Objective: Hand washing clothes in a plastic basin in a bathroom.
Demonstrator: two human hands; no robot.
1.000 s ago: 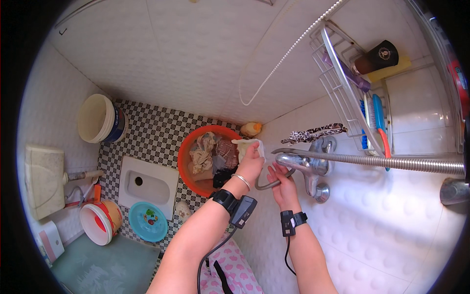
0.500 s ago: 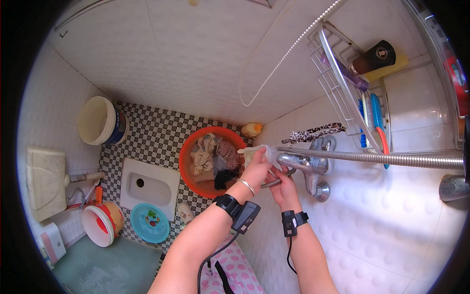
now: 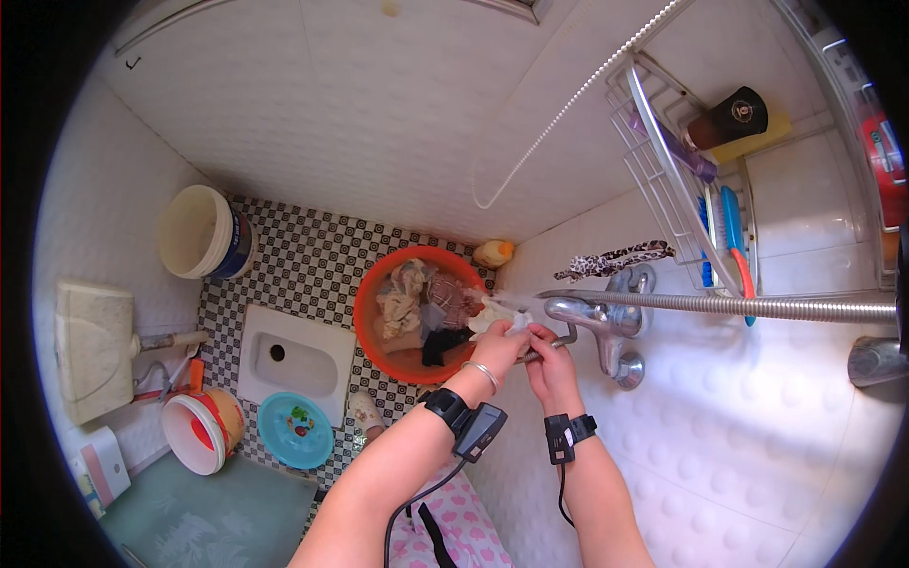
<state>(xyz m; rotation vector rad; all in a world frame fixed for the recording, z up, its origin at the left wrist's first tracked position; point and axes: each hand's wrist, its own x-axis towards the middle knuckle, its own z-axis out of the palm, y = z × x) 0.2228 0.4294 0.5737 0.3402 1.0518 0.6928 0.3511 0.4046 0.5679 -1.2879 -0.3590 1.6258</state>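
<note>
My left hand (image 3: 500, 345) is closed on a white wet cloth (image 3: 486, 316), just under the mouth of the chrome tap (image 3: 606, 317). Beside it my right hand (image 3: 549, 362) has its fingers bent round the other end of the same cloth, close to the wall. Water spills about the cloth and blurs its outline. To the left of my hands stands an orange basin (image 3: 364, 336) on the floor. In the basin lie a cream cloth (image 3: 405, 295), a checked garment (image 3: 453, 295) and a black piece (image 3: 441, 343) in water.
A metal hose (image 3: 757, 306) crosses in front of the tap. Above hangs a wire rack (image 3: 653, 133) with brushes and bottles. A squat toilet (image 3: 327, 379), a blue basin (image 3: 269, 445), two buckets (image 3: 239, 237) (image 3: 194, 464) and a yellow-capped bottle (image 3: 492, 254) stand on the chequered floor.
My hands have come closer together and gathered the white cloth between them; it was more spread out under the tap before. The whole view has shifted slightly.
</note>
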